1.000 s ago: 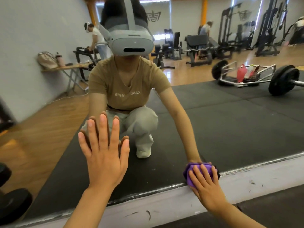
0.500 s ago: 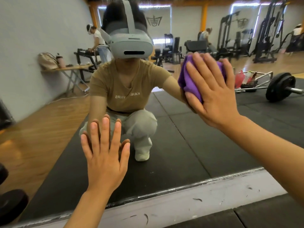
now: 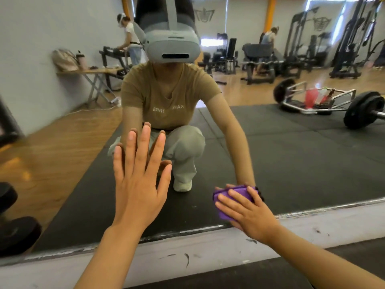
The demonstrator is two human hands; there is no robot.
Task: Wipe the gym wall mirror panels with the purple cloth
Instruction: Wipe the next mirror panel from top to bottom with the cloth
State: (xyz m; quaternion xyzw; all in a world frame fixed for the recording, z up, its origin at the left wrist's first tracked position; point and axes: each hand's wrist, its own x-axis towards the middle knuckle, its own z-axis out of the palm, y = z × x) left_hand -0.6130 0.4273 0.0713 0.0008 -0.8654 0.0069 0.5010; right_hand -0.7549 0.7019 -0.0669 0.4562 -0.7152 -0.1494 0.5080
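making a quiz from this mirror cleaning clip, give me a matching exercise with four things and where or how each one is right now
Things:
1. left hand
2. right hand
3. purple cloth
4. white baseboard

States or places:
A. runs below the mirror's bottom edge, marked with dark scuffs
B. flat on the mirror glass, fingers spread, holding nothing
C. pressed to the glass close to the mirror's bottom edge, under a hand
D. lies over the cloth, pressing it to the mirror

Pairs: 1-B, 2-D, 3-C, 4-A
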